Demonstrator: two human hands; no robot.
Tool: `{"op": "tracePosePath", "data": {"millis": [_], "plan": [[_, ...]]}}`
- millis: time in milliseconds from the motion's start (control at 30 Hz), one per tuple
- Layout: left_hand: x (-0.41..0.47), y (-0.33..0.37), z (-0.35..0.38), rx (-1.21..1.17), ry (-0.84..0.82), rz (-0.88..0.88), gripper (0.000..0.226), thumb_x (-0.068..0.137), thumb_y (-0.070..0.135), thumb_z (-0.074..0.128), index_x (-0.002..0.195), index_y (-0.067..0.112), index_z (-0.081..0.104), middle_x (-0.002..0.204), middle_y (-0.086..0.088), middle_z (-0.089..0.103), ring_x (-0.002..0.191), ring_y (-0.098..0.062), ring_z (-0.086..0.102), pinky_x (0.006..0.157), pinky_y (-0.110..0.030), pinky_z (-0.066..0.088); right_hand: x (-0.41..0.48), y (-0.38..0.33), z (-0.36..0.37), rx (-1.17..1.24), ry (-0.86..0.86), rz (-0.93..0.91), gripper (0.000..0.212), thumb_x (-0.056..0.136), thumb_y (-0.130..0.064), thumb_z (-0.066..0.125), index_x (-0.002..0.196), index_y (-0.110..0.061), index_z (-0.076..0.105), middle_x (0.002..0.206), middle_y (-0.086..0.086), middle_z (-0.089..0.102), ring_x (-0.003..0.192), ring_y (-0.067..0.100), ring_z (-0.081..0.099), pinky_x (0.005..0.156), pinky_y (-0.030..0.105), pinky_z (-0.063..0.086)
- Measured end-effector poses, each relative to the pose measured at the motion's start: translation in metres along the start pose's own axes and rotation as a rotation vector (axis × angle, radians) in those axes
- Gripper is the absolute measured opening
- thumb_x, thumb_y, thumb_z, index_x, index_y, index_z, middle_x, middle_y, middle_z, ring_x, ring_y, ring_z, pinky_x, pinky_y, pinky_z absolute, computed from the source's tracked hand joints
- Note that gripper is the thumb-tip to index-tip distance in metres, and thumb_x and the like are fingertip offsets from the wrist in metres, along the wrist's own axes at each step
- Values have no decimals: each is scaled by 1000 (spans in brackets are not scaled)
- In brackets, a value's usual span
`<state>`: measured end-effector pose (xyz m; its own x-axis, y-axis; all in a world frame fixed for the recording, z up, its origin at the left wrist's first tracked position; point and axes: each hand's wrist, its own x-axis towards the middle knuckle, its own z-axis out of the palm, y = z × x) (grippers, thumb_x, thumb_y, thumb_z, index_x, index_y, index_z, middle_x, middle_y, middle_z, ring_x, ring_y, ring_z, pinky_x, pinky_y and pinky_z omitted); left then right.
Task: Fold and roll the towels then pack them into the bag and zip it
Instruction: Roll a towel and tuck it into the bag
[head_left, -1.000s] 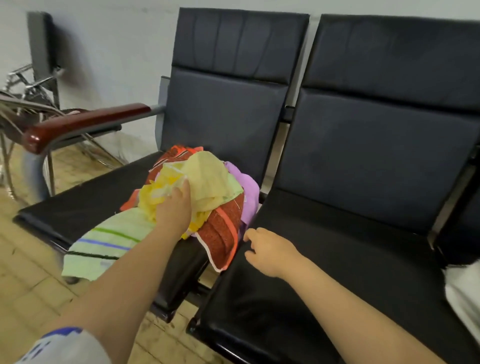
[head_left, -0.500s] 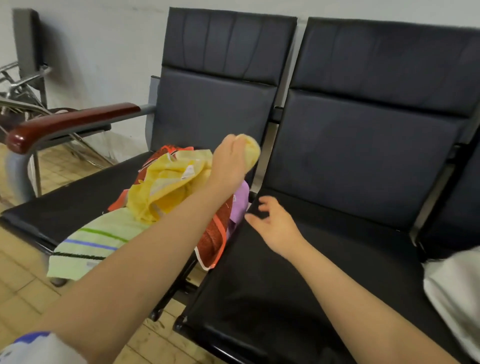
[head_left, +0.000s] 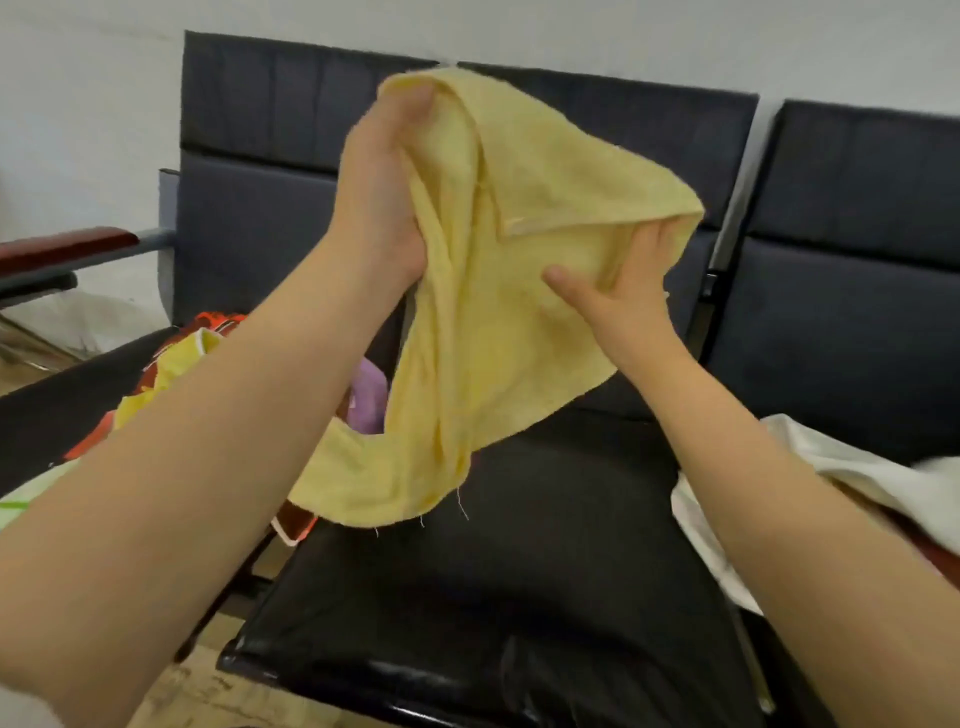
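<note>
A pale yellow towel (head_left: 488, 332) hangs in the air above the middle black seat (head_left: 498, 613). My left hand (head_left: 382, 192) grips its upper left edge, raised high. My right hand (head_left: 618, 296) pinches the towel's right side, fingers under the cloth and thumb on the front. The towel's lower end droops toward the pile of other towels (head_left: 171, 374) on the left seat: red-orange, bright yellow, purple (head_left: 369, 389) and a striped green one at the frame's left edge. No bag can be made out for certain.
A row of joined black padded chairs runs along a pale wall. A wooden armrest (head_left: 62, 249) sticks out at the left. White cloth (head_left: 852, 467) lies on the right seat under my right forearm. Tiled floor shows below the seats.
My left hand lifted the pale yellow towel off the pile and up over the middle seat. My right hand rose from the seat and took hold of the towel's right side.
</note>
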<state>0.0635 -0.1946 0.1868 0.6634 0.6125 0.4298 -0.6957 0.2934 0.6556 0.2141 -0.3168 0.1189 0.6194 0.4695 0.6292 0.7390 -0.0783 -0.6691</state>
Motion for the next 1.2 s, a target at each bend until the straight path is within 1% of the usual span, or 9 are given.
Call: {"op": "tracePosePath", "data": {"millis": [133,267,400,533,633,767,933,1067,1200], "plan": [[2,-16,8,226,75,-16,18,92,6,50,107,6,60,103,-12,66,94,-28,67,76,-42,58,14,4,-42,-312,180,20,134,64,-81,62,151,-21,-19,157,5,-30,147,29,-16,109,71,-6],[14,-68,-30,702,21,-207,16,85,8,57,97,0,64,92,-16,64,80,-22,64,70,-30,51,1,51,-42,-831,-117,191,116,76,-67,63,152,-26,-14,158,3,-27,147,37,-11,110,69,1],[-29,-138,-110,1508,121,-694,47,88,32,63,119,-3,55,117,-16,60,107,-32,58,82,-34,48,-59,108,-20,-957,-698,419,59,85,-43,59,135,-16,44,142,12,42,126,36,44,98,50,42],[-96,-195,-151,1802,-288,-1030,75,88,66,43,140,11,44,143,-10,45,129,-29,44,105,-37,35,-124,134,7,-794,-985,538,32,94,-43,50,86,-13,57,86,1,61,84,21,62,80,34,49],[-133,-221,-152,2024,-562,-844,74,82,69,47,138,21,42,138,-8,43,125,-29,41,100,-40,37,-164,135,35,-471,-964,595,36,97,-51,44,78,-21,52,80,-6,54,76,13,51,68,26,39],[-156,-226,-129,1645,-705,-703,65,87,45,57,143,24,33,130,-3,49,115,-22,49,93,-31,41,-193,132,62,-42,-717,830,46,95,-51,49,117,-13,63,110,-1,64,100,16,59,80,24,42],[-147,-219,-131,1006,-349,-929,68,87,48,58,145,21,33,138,12,44,123,-13,48,107,-30,35,-178,133,47,150,-427,886,35,102,-27,45,132,-11,51,130,0,53,121,20,52,97,24,39],[-141,-206,-116,953,-260,-1126,59,93,67,27,131,26,45,127,3,54,115,-21,54,99,-36,41,-135,124,14,818,-49,927,31,103,-22,41,132,-25,49,134,8,55,126,29,52,107,51,39],[-148,-216,-113,1161,-392,-913,64,84,67,51,135,29,46,130,3,58,114,-12,56,104,-36,43,-110,95,-24,1181,-59,763,40,102,-33,35,128,-11,56,122,13,65,113,30,62,97,47,48]]}}
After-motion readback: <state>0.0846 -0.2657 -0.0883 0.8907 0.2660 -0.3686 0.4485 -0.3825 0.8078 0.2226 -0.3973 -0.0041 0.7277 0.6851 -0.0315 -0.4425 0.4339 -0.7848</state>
